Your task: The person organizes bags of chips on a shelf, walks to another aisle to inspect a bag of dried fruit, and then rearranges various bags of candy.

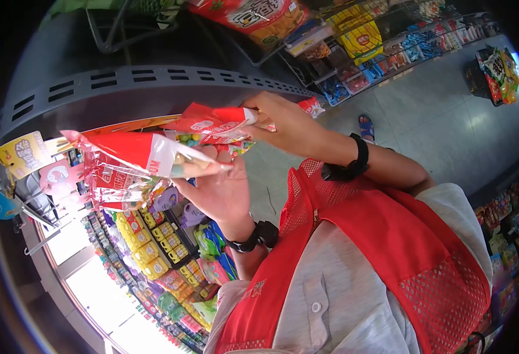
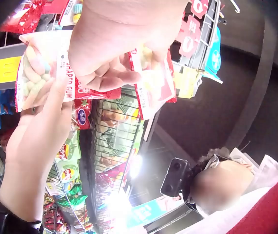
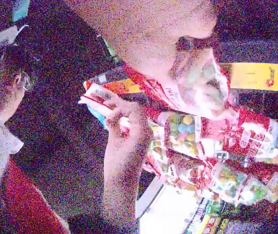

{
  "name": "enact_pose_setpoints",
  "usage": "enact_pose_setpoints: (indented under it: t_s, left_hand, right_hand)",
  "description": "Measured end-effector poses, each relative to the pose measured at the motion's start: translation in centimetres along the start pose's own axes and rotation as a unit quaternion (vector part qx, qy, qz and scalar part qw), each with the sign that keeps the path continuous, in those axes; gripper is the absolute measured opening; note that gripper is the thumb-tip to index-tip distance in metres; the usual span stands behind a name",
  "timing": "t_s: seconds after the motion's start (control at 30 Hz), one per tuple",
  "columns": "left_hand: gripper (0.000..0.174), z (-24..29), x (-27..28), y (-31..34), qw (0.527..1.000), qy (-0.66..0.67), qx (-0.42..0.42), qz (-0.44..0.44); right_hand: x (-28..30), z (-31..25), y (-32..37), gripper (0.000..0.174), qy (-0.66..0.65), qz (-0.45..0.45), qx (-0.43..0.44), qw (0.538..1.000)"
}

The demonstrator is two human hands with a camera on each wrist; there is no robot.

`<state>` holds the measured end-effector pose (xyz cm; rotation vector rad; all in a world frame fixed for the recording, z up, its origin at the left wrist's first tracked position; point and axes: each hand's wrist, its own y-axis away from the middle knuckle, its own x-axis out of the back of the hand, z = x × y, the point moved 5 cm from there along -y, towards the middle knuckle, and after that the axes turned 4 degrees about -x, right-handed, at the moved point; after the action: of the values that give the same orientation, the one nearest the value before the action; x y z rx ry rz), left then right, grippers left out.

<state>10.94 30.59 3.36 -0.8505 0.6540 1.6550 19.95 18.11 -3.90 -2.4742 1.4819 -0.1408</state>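
My left hand point(image 1: 224, 192), palm turned up, grips a red-and-white gummy candy bag point(image 1: 132, 148) by its edge. In the left wrist view, the curled fingers of that hand lie against the candy bag point(image 2: 151, 80). To its right, my right hand point(image 1: 289, 121) pinches a second red gummy candy bag point(image 1: 206, 121). Pale gummies show through this bag's clear window point(image 2: 37, 73), beside the printed words "SHAPED GUM". More red candy bags point(image 3: 226, 131) with colourful pieces hang in a row just beneath the hands in the right wrist view.
A dark slotted shelf edge point(image 1: 153, 75) runs above the hands. Yellow packs point(image 1: 144, 251) and bottles fill racks at lower left. Snack shelves point(image 1: 360, 35) stand at upper right, beside a tiled floor point(image 1: 448, 112). Another person point(image 2: 222, 180) appears in the left wrist view.
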Motion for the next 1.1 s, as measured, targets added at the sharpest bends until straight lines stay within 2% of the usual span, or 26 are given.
enact_pose_setpoints:
  t_s: [0.07,0.17,0.27,0.37,0.43,0.57,0.7,0.8,0.97,1.07,1.1]
  left_hand:
    - [0.053,0.0,0.7,-0.2,1.0,-0.005,0.003,0.004]
    - [0.051,-0.3,-0.1,-0.4,0.997,-0.047,-0.025,0.053]
    - [0.052,0.0,0.9,0.3,0.983,-0.129,-0.055,0.119]
    - [0.049,0.6,3.7,1.9,0.978,-0.186,-0.033,0.084]
    - [0.055,0.8,8.7,4.3,0.951,-0.289,0.004,0.109]
    - [0.062,-2.6,9.5,4.9,0.897,-0.385,0.079,0.203]
    - [0.064,-4.4,8.9,3.2,0.952,-0.255,0.113,0.128]
    - [0.075,-3.7,9.5,2.4,0.946,-0.284,0.085,0.132]
    - [0.07,-3.3,10.6,2.5,0.959,-0.23,0.078,0.144]
    - [0.062,-3.0,11.2,2.5,0.969,-0.166,0.075,0.164]
    - [0.059,-2.8,11.5,2.5,0.972,-0.138,0.076,0.175]
  right_hand:
    - [0.2,-0.6,0.9,0.044,0.033,-0.024,0.03,0.999]
    - [-0.6,-0.8,2.0,0.048,0.048,-0.05,0.083,0.994]
    - [-0.9,-1.2,2.7,0.052,0.057,-0.067,0.07,0.994]
    - [-0.9,-1.0,3.0,0.054,0.045,-0.108,0.028,0.993]
    - [-0.7,-0.8,3.2,0.055,0.038,-0.108,0.034,0.993]
    - [-0.7,-0.5,3.4,0.057,0.023,-0.092,0.053,0.994]
    - [-0.9,-0.8,3.9,0.056,0.034,-0.093,0.049,0.994]
    - [-1.0,-1.2,3.9,0.055,0.058,-0.103,0.057,0.991]
    - [-0.5,-1.0,4.0,0.045,0.09,-0.086,0.089,0.988]
    - [0.9,-0.1,4.1,0.038,0.148,-0.117,0.13,0.973]
    - [1.5,0.8,4.1,0.036,0.168,-0.102,0.11,0.974]
